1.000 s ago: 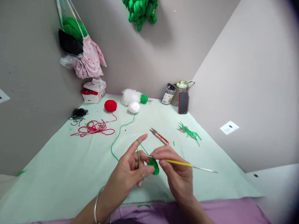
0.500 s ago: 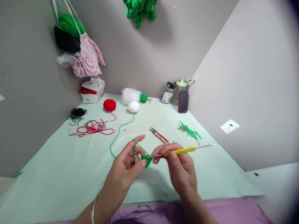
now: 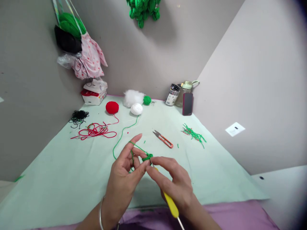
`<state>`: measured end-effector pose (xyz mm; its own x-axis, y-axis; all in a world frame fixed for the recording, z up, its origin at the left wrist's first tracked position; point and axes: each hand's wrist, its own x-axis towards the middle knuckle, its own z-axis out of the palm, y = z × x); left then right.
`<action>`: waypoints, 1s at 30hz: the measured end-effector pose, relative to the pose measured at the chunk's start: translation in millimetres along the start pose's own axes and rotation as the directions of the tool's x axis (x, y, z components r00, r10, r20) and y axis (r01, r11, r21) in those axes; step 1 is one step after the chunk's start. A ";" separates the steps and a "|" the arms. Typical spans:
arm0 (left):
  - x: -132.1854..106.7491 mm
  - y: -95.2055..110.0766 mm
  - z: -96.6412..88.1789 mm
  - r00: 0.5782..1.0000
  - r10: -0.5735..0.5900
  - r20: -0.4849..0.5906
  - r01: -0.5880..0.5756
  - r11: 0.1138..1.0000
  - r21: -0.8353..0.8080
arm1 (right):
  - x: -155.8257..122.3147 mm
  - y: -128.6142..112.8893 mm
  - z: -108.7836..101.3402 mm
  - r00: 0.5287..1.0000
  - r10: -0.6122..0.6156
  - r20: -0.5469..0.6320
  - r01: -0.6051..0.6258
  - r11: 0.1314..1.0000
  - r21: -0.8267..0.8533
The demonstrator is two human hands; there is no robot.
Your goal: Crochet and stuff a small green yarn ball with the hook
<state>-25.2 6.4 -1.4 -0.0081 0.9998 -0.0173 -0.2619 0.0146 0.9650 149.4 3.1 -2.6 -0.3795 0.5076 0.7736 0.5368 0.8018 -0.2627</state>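
My left hand (image 3: 127,166) pinches a small green crochet piece (image 3: 147,157) between thumb and fingers. Green yarn (image 3: 124,128) runs over its raised index finger and trails back across the table. In my right hand (image 3: 174,180) is a crochet hook with a yellow handle (image 3: 170,204); its handle end points down toward me, and its metal tip meets the green piece. The fingertips of both hands nearly touch, so part of the piece is hidden. A silver bangle (image 3: 100,212) circles my left wrist.
Orange-handled thread snips (image 3: 164,139) lie just beyond my hands. Farther back are a red yarn ball (image 3: 112,107), a white yarn ball (image 3: 136,109), a green ball (image 3: 147,100) and fluffy stuffing (image 3: 132,98). Green yarn scraps (image 3: 193,134) and a phone (image 3: 187,104) are at right.
My right hand has turned the hook from lying sideways to pointing its handle end down toward me. The green piece has tilted and shifted slightly up and left.
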 end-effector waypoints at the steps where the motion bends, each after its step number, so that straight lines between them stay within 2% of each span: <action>1: -0.2 0.4 0.1 1.000 0.000 0.000 0.000 1.000 -0.012 | -0.3 -0.2 1.0 1.000 0.001 -0.005 0.000 1.000 0.009; 6: 1.0 -0.5 -1.5 1.000 -0.003 0.013 0.004 0.999 -0.047 | 3.0 -0.3 1.1 0.974 0.208 -0.089 -0.172 0.936 0.308; 9: 2.3 -1.7 -1.4 0.999 -0.027 0.036 0.030 0.996 -0.087 | 4.3 -0.5 0.3 0.962 0.259 -0.087 -0.211 0.906 0.367; 11: 2.1 -1.9 -0.6 0.998 -0.036 0.053 0.042 0.992 -0.119 | 1.4 -0.8 2.3 0.968 0.228 -0.107 -0.193 0.945 0.265; 13: 1.5 -0.8 0.2 0.995 -0.059 0.080 0.073 0.982 -0.177 | -4.0 -1.0 5.8 0.986 0.124 -0.115 -0.117 0.990 0.074; 15: 1.6 2.6 0.0 0.979 -0.135 0.154 0.173 0.949 -0.263 | -8.7 -1.1 9.0 0.993 0.028 -0.112 -0.033 0.998 -0.044; 17: 3.2 7.9 -1.7 0.941 -0.234 0.244 0.307 0.893 -0.328 | -9.7 -1.1 9.7 0.990 0.058 -0.130 -0.051 0.997 0.053; 19: 5.9 13.8 -4.7 0.918 -0.281 0.282 0.372 0.857 -0.357 | -6.2 -0.8 7.6 0.968 0.211 -0.135 -0.166 0.944 0.285; 21: 8.1 18.0 -7.4 0.929 -0.265 0.258 0.347 0.866 -0.361 | -0.2 0.1 4.2 0.920 0.376 -0.112 -0.274 0.821 0.502; 24: 8.6 18.4 -7.8 0.947 -0.222 0.234 0.291 0.900 -0.324 | 7.1 1.9 1.3 0.862 0.496 -0.109 -0.301 0.673 0.676; 26: 7.2 15.2 -5.6 0.946 -0.205 0.250 0.276 0.917 -0.290 | 9.4 2.2 1.6 0.869 0.487 -0.084 -0.305 0.662 0.685; 30: 3.7 6.8 -0.5 0.959 -0.148 0.242 0.207 0.949 -0.238 | 9.4 -0.2 4.1 0.905 0.426 -0.018 -0.327 0.720 0.612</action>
<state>-27.5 10.1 5.0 0.2645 0.9595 -0.0966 -0.4802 0.2179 0.8497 142.7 9.1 2.4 -0.1012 0.7947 0.5985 0.0495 0.6049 -0.7948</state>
